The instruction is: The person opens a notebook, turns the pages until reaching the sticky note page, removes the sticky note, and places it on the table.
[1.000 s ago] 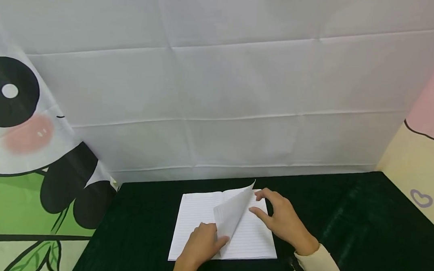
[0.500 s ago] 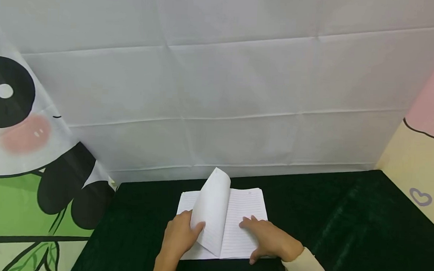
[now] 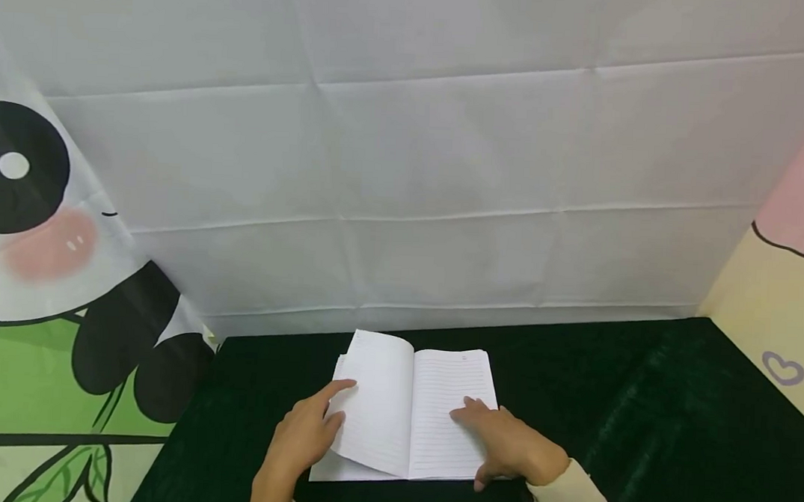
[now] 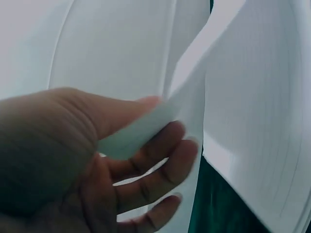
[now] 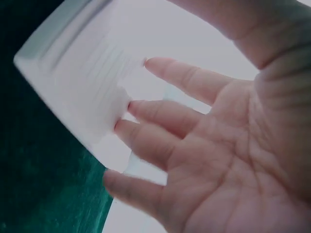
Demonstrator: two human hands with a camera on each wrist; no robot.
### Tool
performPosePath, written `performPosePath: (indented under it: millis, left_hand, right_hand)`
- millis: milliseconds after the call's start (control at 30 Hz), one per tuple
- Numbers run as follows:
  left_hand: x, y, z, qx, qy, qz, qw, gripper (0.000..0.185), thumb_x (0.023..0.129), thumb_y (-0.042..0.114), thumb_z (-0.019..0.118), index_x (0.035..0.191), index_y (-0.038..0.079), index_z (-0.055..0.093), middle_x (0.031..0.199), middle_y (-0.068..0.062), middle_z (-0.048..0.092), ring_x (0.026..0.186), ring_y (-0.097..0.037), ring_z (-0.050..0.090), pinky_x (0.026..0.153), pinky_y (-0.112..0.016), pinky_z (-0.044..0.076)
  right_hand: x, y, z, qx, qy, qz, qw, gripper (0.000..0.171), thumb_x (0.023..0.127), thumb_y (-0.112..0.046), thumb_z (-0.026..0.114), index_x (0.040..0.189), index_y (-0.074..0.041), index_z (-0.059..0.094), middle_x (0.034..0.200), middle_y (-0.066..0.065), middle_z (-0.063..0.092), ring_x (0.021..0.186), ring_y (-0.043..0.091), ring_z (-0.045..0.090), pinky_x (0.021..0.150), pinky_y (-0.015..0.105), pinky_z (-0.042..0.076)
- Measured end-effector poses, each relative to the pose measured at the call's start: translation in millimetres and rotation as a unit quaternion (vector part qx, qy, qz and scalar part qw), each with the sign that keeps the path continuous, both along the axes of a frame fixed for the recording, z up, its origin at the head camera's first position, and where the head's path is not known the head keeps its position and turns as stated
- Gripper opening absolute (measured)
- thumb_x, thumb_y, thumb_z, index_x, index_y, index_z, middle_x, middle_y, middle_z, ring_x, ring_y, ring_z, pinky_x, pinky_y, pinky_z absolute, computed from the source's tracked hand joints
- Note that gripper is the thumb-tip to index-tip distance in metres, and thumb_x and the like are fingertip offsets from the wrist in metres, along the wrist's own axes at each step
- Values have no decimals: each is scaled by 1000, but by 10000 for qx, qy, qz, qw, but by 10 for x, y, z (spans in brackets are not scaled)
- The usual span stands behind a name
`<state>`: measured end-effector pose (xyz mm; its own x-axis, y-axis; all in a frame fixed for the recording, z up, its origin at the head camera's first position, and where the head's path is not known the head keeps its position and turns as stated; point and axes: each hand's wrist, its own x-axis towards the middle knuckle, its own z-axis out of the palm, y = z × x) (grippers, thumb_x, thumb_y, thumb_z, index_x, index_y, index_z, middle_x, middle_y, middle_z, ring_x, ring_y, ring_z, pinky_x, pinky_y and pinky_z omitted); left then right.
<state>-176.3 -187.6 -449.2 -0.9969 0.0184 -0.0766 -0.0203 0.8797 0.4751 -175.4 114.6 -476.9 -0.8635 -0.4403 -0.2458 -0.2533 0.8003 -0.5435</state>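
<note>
An open notebook (image 3: 411, 412) lies on the dark green table (image 3: 637, 411). The left hand (image 3: 299, 441) pinches 1 lifted page (image 3: 371, 399) between thumb and fingers; the right hand (image 3: 511, 447) presses flat, fingers straight, on the right page.

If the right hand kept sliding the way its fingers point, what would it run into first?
Probably nothing solid. The right hand points up-left over the notebook's right page, so it would reach the centre fold, then the turned page that the left hand holds.
</note>
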Motion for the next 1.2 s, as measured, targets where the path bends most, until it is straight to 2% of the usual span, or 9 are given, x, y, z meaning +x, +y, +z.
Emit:
performPosePath:
  millis: [133,233,400,700,833,933,1033,1133,1200]
  left_hand:
    - [24,-111,-43,-3,-343,-150,9993,25,93,11,68,116,22,69,107,-14,72,81,-19,61,69,-44,55]
    - [37,-171,-79,118,-513,-226,9984,13,93,11,69,102,20,68,81,-5,60,68,-17,52,59,-33,42]
    - [24,-225,-134,155,-797,-257,9964,8,92,12,69,97,18,67,73,-3,51,63,-17,48,57,-31,36]
    - [-93,-284,-121,84,-1038,-255,9942,7,93,12,69,96,18,66,77,-4,53,68,-18,49,61,-31,37]
    - [-83,-284,-167,165,-1187,-223,9925,7,92,12,70,96,16,66,77,-4,54,68,-18,50,61,-30,39]
    - [-55,-257,-207,148,-1131,-34,9935,11,89,15,74,95,13,65,78,-5,53,69,-18,49,61,-30,38]
    - [-47,-175,-218,30,-936,111,9955,21,85,20,80,95,12,63,87,-7,54,76,-19,50,64,-32,41]
    - [-60,-39,-248,-110,-642,-103,9978,26,80,16,84,95,15,63,107,-12,57,94,-26,53,79,-43,51]
    - [-60,61,-271,-136,-448,-584,9972,29,78,5,81,94,19,62,126,-14,58,111,-32,54,94,-56,49]
  right_hand:
    - [-9,35,1,118,-236,-170,9995,101,54,-10,99,143,-12,52,160,16,41,151,38,35,119,70,21]
    - [-16,70,3,132,-342,-154,9992,100,55,-10,98,144,-13,52,161,14,40,152,36,35,119,70,20]
    - [-15,133,14,120,-346,-26,9993,94,60,-13,96,144,-14,53,161,13,41,151,35,36,120,66,24]
    - [-108,193,108,-184,-32,246,9995,57,74,-18,89,126,-17,66,152,15,52,145,40,44,115,60,37]
    - [-124,220,115,-336,-4,419,9986,19,84,-16,81,96,-20,66,121,10,70,107,26,64,90,43,52]
    - [-125,239,103,-496,111,579,9970,16,91,-15,73,83,-20,60,88,-3,64,76,10,53,70,27,44]
    - [-123,254,98,-561,279,600,9962,15,95,-16,68,83,-20,60,77,-7,57,68,6,49,64,23,41]
    - [-120,260,99,-581,321,529,9964,12,97,-16,65,85,-19,62,77,-8,57,69,6,49,65,24,41]
    - [-121,261,99,-617,320,529,9962,11,98,-16,64,87,-18,62,76,-7,56,68,6,49,64,24,41]
